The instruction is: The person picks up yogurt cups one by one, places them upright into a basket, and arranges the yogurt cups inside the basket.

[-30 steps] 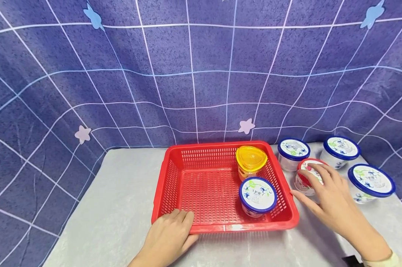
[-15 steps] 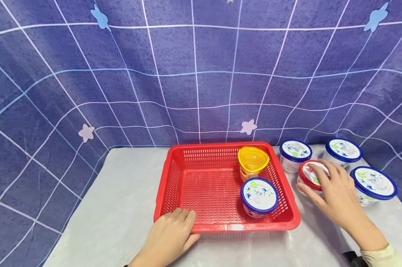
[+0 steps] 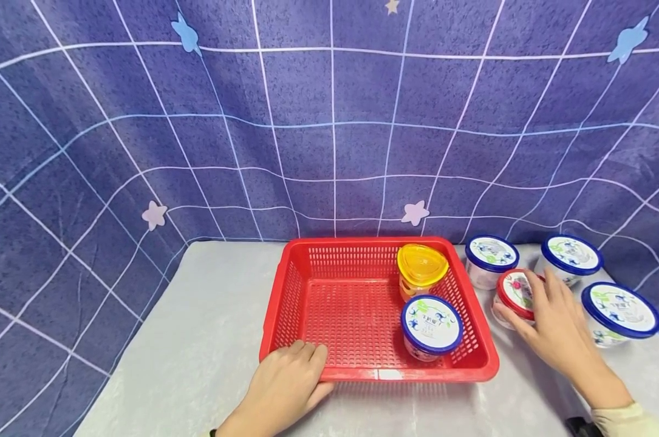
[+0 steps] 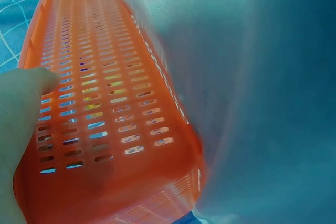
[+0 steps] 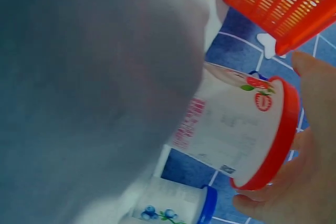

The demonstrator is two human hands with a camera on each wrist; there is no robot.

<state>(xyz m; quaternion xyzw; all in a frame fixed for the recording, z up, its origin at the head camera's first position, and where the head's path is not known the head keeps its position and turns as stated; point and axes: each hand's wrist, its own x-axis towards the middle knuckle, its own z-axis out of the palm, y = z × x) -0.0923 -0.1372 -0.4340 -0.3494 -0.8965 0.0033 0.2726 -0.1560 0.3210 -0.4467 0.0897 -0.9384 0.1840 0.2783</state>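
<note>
Left hand on the red basket, right hand on a strawberry tub.
The left clamps the basket at its eight o'clock; at its three, the right curls thumb and fingers round the tub's red lid. Light and slick-sided, I'd guess; best held just there.

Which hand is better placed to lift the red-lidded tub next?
Probably the right hand: it is at the red-lidded tub, curved over the lid. The left hand grips the near rim of the red basket, farther away.
</note>
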